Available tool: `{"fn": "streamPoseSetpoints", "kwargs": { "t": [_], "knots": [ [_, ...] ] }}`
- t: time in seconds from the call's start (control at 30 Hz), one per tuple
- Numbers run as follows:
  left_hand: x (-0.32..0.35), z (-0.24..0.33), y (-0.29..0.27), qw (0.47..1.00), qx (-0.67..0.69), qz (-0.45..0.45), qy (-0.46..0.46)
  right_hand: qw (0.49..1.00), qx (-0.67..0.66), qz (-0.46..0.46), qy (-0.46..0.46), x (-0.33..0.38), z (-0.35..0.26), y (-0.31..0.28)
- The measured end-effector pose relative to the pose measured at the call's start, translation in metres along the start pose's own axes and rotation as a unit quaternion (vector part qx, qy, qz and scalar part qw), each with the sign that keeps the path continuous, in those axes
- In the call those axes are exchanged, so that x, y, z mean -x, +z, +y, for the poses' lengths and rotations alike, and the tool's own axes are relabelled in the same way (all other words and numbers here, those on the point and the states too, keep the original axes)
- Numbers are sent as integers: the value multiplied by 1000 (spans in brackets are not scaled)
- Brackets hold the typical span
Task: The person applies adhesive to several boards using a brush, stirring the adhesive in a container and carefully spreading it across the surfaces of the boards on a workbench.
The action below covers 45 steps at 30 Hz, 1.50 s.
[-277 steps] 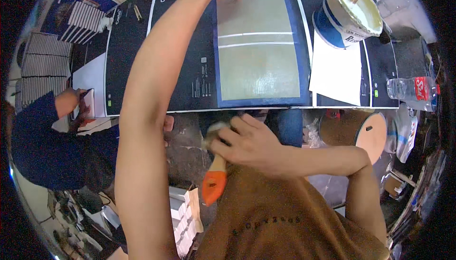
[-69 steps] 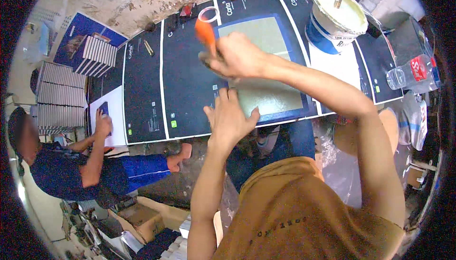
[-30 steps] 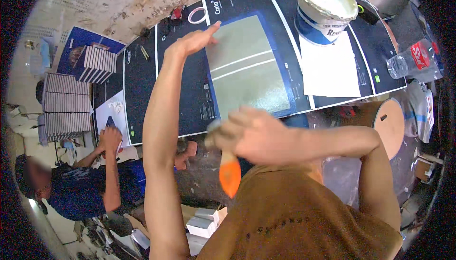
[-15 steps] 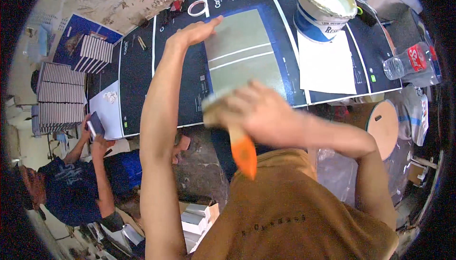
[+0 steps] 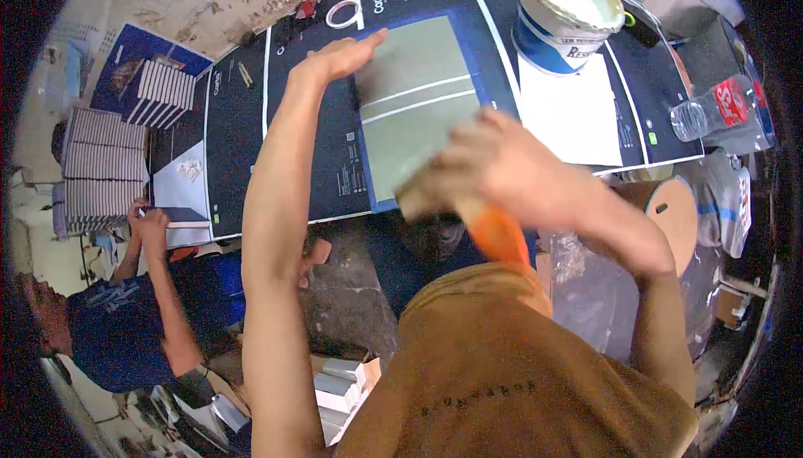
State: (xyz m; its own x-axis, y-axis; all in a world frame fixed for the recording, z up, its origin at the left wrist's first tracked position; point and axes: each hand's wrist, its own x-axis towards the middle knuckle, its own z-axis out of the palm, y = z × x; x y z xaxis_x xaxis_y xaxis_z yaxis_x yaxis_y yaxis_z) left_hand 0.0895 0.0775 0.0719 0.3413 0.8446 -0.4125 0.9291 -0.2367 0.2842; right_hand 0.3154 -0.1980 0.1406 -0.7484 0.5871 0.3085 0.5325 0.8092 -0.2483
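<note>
On the dark tabletop in front of me lies a blue cover sheet point(image 5: 384, 204) with two grey-green boards point(image 5: 422, 48) on it, white strips running between them. At its upper left edge rests my left hand point(image 5: 339, 58), fingers stretched and the index finger pointing along the board. My right hand point(image 5: 506, 165), blurred by motion, grips a wide brush point(image 5: 499, 236) over the lower right part of the sheet. Its orange handle points down toward my body, and the blurred bristle end touches or hovers just over the lower board; I cannot tell which.
A bucket of white paste point(image 5: 544, 44) with a stick stands at the back right on white paper point(image 5: 569, 119). Beyond are a plastic bottle point(image 5: 707, 111) and a round-topped stool point(image 5: 673, 220). A tape roll point(image 5: 343, 14) lies behind. At left, a co-worker's hands point(image 5: 150, 228) handle a book near book stacks point(image 5: 104, 157).
My right hand and the brush have swept to the right across the lower board. My left hand stays at the upper left edge. The co-worker's book has been lowered onto the table.
</note>
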Motion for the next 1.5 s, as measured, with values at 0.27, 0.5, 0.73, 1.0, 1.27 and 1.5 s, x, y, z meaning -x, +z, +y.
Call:
{"fn": "streamPoseSetpoints", "kwargs": {
  "t": [0.27, 0.5, 0.73, 1.0, 1.27, 1.5],
  "knots": [
    [29, 22, 2, 997, -51, 39, -34, 995, -10, -95, 1, 6, 21, 2],
    [13, 15, -2, 1000, -20, -3, -13, 994, 30, -97, 36, 50, -5, -48],
    [41, 38, -5, 996, -70, -11, -56, 993, 18, -71, 89, 36, 25, -33],
    [59, -7, 20, 955, 126, 263, 57, 975, -75, -125, 166, 154, -9, -99],
    [96, -28, 57, 947, 301, 78, -82, 820, 16, 354, 449, 184, 16, -102],
    [80, -47, 59, 955, 251, 131, -86, 759, 173, 565, 274, 170, 65, -100]
  ]
}}
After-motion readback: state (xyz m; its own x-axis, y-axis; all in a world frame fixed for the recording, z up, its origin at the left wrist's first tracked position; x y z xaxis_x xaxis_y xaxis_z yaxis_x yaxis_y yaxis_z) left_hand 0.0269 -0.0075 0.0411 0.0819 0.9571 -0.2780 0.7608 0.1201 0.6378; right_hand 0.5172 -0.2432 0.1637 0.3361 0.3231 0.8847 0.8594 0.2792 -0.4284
